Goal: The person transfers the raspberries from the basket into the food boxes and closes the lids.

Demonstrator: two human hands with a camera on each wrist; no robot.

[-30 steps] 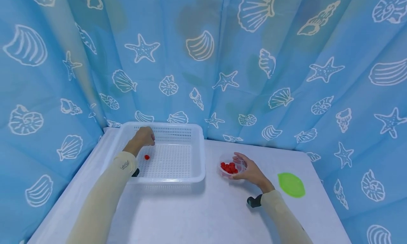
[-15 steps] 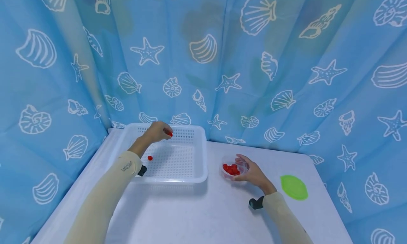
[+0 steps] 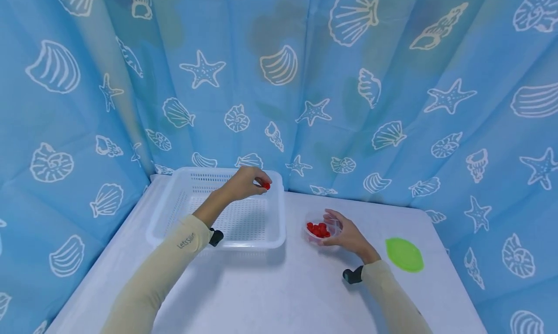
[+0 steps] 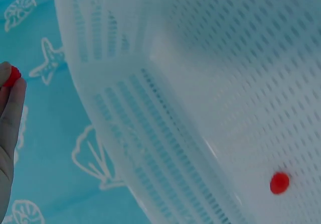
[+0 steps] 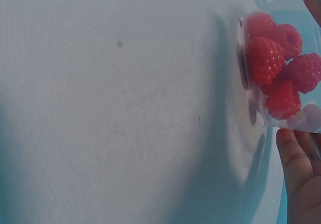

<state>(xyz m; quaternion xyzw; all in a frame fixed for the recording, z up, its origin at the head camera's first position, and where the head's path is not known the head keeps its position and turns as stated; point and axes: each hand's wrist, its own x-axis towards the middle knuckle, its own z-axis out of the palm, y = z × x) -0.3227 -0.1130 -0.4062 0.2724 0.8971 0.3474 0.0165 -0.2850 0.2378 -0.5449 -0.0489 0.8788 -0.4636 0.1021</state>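
Note:
My left hand (image 3: 242,183) pinches a red raspberry (image 3: 266,185) between thumb and fingertips, above the far right part of a white plastic basket (image 3: 282,213). The left wrist view shows the pinched raspberry (image 4: 12,76) at its left edge. Another raspberry (image 4: 279,183) lies on the basket's perforated floor; in the head view the left arm hides it. My right hand (image 3: 348,235) holds a small clear tub (image 3: 308,238) on the table, thumb on one side and fingers on the other. Several raspberries (image 5: 266,61) sit inside the tub.
A green leaf-shaped piece (image 3: 404,254) lies flat on the white-covered table (image 3: 270,295), right of the right hand. A blue curtain (image 3: 261,106) with white shell prints rises behind the table and along both sides.
My left hand has risen from the basket's left side with a raspberry and moved right across it towards the right rim. The right hand and tub have stayed in place.

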